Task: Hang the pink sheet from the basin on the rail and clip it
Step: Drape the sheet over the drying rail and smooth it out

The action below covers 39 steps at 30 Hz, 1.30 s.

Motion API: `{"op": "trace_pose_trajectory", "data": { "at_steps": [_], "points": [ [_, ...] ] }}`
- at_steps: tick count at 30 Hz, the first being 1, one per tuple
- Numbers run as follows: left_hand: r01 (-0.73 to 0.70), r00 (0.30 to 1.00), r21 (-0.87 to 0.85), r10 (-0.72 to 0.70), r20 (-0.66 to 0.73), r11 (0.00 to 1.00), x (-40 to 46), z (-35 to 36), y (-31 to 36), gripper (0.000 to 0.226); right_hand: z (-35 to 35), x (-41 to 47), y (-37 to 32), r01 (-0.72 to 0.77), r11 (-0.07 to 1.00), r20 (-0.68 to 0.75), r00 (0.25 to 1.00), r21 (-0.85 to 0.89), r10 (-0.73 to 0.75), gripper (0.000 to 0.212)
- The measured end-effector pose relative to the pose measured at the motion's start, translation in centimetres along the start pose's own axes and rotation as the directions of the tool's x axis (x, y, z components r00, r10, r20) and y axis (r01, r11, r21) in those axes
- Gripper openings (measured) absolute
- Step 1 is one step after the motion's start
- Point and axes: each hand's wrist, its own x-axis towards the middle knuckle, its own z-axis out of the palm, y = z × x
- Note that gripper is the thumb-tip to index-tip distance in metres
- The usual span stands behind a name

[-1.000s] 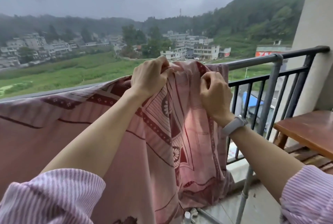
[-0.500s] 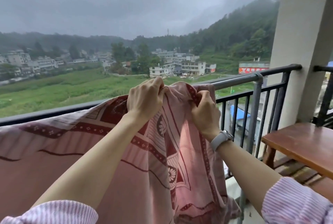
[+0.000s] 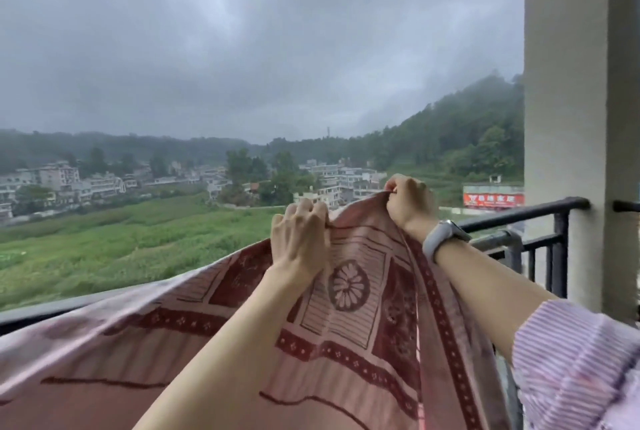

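Pink sheet [image 3: 346,318] gripped by raised hands.

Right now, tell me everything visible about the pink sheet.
The pink sheet looks like thin woven cloth, pale pink with dark red borders, striped panels and a round flower-like motif. It drapes over the balcony rail, spreading left along it and hanging down on the near side. Its upper edge is lifted above the rail: the left hand grips a bunch of it, and the right hand pinches the edge higher up. No clip is visible on it.
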Motion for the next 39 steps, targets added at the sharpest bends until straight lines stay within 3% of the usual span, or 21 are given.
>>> {"op": "trace_pose_trajectory", "data": {
  "at_steps": [2,3,5,8,11,14,17,18,21,22,25,29,33,36,39],
  "points": [
    [-0.043,0.994,-0.029,0.045,0.103,0.999,-0.6,0.4,-0.3,0.034,1.2,-1.2,1.0,-0.039,0.999,0.364,0.931,0.018,0.030,0.035],
    [-0.094,0.994,-0.056,0.098,0.055,0.994,-1.0,0.5,-0.1,0.033,1.5,-2.4,1.6,-0.027,0.999,0.454,0.891,0.023,0.014,0.040],
    [-0.233,0.972,-0.078,0.229,-0.055,0.969,-1.9,0.4,0.9,0.022,1.4,-4.7,2.6,0.038,0.989,0.347,0.934,0.144,-0.087,0.034],
    [-0.343,0.935,-0.091,0.349,0.069,0.935,-3.9,1.3,2.7,0.025,0.6,-7.7,3.8,0.169,0.938,-0.040,0.985,0.302,-0.165,0.025],
    [-0.282,0.958,-0.001,0.282,0.058,0.959,-5.3,2.3,3.5,0.023,0.6,-11.3,6.5,0.089,0.952,-0.204,0.979,0.292,-0.029,0.034],
    [-0.239,0.970,0.010,0.239,-0.047,0.971,-5.9,2.9,4.0,0.014,1.2,-14.4,9.5,-0.136,0.948,-0.039,0.987,0.286,0.153,0.060],
    [-0.235,0.966,-0.014,0.232,-0.111,0.972,-6.4,3.6,4.2,0.011,1.6,-15.4,11.0,-0.215,0.924,0.108,0.976,0.316,0.190,0.075],
    [-0.216,0.970,-0.024,0.211,-0.121,0.976,-6.4,3.7,4.5,0.009,1.7,-15.4,11.3,-0.213,0.917,0.126,0.976,0.336,0.180,0.071],
    [-0.199,0.973,-0.048,0.192,-0.125,0.979,-6.5,4.1,5.8,0.006,1.6,-14.8,12.9,-0.238,0.890,0.133,0.971,0.390,0.201,0.028],
    [-0.218,0.969,-0.039,0.211,-0.130,0.975,-6.5,4.4,6.2,0.006,1.5,-14.5,13.7,-0.237,0.896,0.117,0.971,0.377,0.208,0.023],
    [-0.242,0.962,-0.008,0.239,-0.131,0.970,-6.1,5.2,7.1,0.011,0.6,-12.7,16.4,-0.179,0.932,0.029,0.983,0.317,0.179,0.022],
    [-0.223,0.973,0.001,0.223,-0.061,0.975,-4.4,7.3,10.5,0.030,-2.5,-7.0,19.4,0.047,0.963,-0.156,0.988,0.267,-0.005,0.007],
    [-0.133,0.989,-0.038,0.135,0.065,0.990,-1.6,9.7,15.4,0.045,-4.2,0.9,19.8,0.193,0.971,-0.100,0.979,0.142,-0.180,0.011],
    [-0.079,0.996,-0.014,0.079,0.031,0.997,0.8,11.1,17.0,0.048,-4.7,5.7,19.5,0.159,0.982,-0.086,0.985,0.107,-0.150,0.014],
    [0.004,0.998,0.014,-0.005,0.065,1.000,2.5,12.2,17.7,0.033,-4.5,6.5,19.9,0.128,0.983,-0.029,0.992,0.131,-0.125,0.016]
  ]
}}
